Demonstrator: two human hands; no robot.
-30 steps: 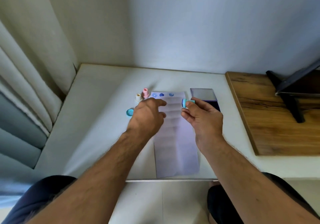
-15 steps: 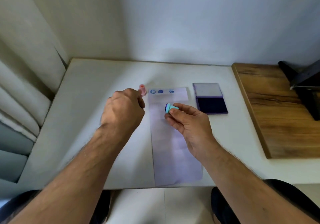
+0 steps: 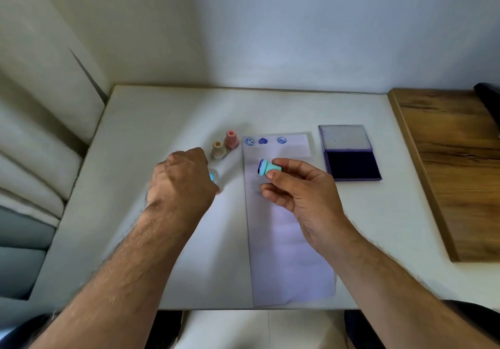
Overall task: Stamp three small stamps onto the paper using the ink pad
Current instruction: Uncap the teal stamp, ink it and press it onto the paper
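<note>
Teal stamp (image 3: 269,167) lying sideways, inked face leftward

Both forearms are bare and hairy, with no sleeves, watch or rings on the left hand (image 3: 184,178) or right hand (image 3: 305,189). Dark clothing covers the lap.

The left hand (image 3: 184,181) has drawn off the paper (image 3: 284,227) toward the desk's (image 3: 151,121) left edge and now curls over the teal cap (image 3: 212,177) there (only a sliver of it shows past the knuckles). That uncovers the beige stamp (image 3: 218,150), which it hid half a second ago. The right hand (image 3: 303,189) has carried the teal stamp (image 3: 267,168) from beside the ink pad (image 3: 349,154) to above the paper, inked face now turned left.
</note>
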